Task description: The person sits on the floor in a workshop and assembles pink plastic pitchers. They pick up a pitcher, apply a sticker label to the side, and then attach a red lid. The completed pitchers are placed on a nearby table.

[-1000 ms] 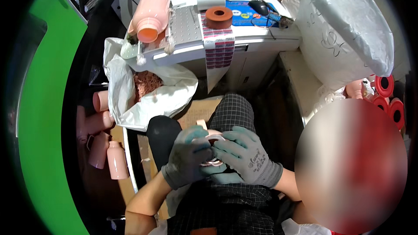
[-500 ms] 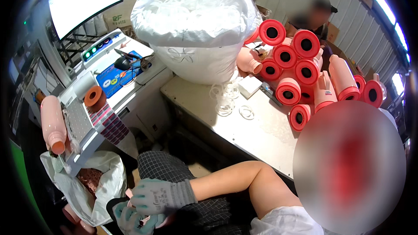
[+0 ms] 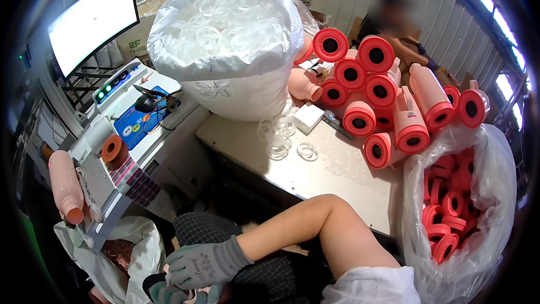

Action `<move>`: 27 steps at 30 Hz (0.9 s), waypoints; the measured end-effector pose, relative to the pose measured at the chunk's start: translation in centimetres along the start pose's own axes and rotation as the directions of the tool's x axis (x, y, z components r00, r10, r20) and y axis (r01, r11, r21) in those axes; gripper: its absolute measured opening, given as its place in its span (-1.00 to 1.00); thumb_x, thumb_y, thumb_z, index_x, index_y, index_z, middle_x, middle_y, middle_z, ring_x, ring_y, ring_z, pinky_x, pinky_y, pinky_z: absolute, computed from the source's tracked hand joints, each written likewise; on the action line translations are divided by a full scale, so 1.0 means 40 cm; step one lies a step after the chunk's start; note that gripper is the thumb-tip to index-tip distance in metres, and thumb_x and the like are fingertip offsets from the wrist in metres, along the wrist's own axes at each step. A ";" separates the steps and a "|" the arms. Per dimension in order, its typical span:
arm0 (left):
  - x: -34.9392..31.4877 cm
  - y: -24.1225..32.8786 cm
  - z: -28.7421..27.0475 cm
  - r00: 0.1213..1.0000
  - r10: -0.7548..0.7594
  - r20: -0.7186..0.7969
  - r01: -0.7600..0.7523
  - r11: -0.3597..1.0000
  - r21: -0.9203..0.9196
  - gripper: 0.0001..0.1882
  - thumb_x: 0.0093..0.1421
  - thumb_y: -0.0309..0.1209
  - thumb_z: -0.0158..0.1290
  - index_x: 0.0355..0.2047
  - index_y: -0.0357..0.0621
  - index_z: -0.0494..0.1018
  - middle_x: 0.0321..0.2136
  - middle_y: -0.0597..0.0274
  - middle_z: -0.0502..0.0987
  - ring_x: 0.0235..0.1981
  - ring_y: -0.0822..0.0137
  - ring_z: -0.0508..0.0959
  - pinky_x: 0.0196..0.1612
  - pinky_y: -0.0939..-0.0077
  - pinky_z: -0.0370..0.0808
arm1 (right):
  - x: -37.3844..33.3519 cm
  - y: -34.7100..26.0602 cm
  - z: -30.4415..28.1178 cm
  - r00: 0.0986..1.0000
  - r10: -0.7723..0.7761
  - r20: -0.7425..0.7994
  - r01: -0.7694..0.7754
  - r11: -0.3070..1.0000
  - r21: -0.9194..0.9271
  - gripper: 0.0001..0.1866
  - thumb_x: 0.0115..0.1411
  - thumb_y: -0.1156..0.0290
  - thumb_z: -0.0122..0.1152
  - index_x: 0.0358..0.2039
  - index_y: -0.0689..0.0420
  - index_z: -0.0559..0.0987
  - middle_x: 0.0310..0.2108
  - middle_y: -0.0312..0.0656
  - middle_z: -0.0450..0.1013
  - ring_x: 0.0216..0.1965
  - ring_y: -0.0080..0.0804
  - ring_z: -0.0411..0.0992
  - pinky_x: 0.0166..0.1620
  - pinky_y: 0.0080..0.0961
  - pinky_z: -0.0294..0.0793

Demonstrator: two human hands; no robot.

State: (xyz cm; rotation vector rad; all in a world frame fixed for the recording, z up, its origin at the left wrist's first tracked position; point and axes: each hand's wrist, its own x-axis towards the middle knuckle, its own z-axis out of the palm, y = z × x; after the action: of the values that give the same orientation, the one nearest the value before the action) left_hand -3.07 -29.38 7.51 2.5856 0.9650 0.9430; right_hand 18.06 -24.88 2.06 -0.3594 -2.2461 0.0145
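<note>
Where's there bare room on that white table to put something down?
There's a bare patch of white table along its front edge, between the loose white rings and the clear bag of red parts. It's crowded behind: the big sack to the left, piled pink bottles to the right.

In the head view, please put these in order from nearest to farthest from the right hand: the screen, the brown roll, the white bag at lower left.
From the right hand:
1. White bag, just to its left.
2. Brown roll, farther up on the left.
3. Screen, at upper left, well beyond the roll.
</note>
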 end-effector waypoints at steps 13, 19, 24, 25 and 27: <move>-0.004 -0.027 0.004 0.989 0.133 0.068 -0.141 0.981 0.133 -0.68 0.07 -0.24 0.41 -0.41 -0.13 0.51 -0.40 0.09 0.49 -0.17 -0.08 0.49 0.12 -0.11 0.40 | -0.031 -0.057 0.066 0.925 0.334 0.182 -0.366 0.911 0.188 -0.58 -0.03 -0.03 0.36 -0.29 0.02 0.63 0.00 -0.20 0.45 -0.01 -0.17 0.40 -0.07 -0.18 0.36; -0.001 -0.029 -0.030 0.999 0.009 0.041 -0.022 0.944 0.330 -0.73 0.26 -0.24 0.22 -0.16 -0.17 0.62 -0.27 0.05 0.60 -0.07 -0.05 0.57 0.37 -0.25 0.28 | 0.004 -0.106 0.052 0.883 0.459 0.099 -0.469 0.863 0.185 -0.58 0.11 0.03 0.24 -0.21 0.12 0.62 0.06 -0.07 0.42 0.07 -0.06 0.38 0.00 -0.11 0.39; 0.030 -0.022 -0.060 0.933 -0.170 0.317 0.008 0.891 0.453 -0.72 0.28 -0.27 0.20 -0.13 -0.22 0.60 -0.26 0.03 0.59 -0.04 -0.10 0.56 0.28 -0.09 0.37 | 0.010 -0.106 0.049 0.861 0.432 0.268 -0.467 0.881 0.082 -0.59 0.21 0.06 0.14 -0.15 0.15 0.61 0.00 0.01 0.43 0.03 -0.05 0.39 0.03 -0.09 0.40; 0.074 -0.009 -0.081 0.894 -0.193 0.405 -0.032 0.874 0.486 -0.69 0.27 -0.27 0.21 -0.09 -0.23 0.60 -0.24 0.02 0.57 -0.02 -0.11 0.55 0.26 -0.06 0.38 | 0.006 -0.106 0.048 0.842 0.460 0.284 -0.496 0.866 0.069 -0.60 0.21 0.07 0.15 -0.19 0.17 0.61 -0.05 0.02 0.44 -0.01 -0.07 0.41 -0.01 -0.11 0.42; 0.098 -0.029 -0.086 0.895 -0.115 0.431 -0.144 0.839 0.524 -0.71 0.20 -0.24 0.22 -0.16 -0.15 0.58 -0.21 0.03 0.55 -0.04 -0.11 0.52 0.16 -0.04 0.41 | 0.014 -0.099 0.045 0.816 0.491 0.305 -0.529 0.848 0.049 -0.61 0.20 0.09 0.16 -0.25 0.20 0.61 -0.14 0.04 0.46 -0.09 -0.10 0.45 -0.09 -0.16 0.46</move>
State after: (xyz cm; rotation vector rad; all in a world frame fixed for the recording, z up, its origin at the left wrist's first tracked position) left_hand -3.58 -26.00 11.62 3.0588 1.2010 0.0181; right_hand 15.36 -28.35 1.85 -0.9337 -2.3399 0.5292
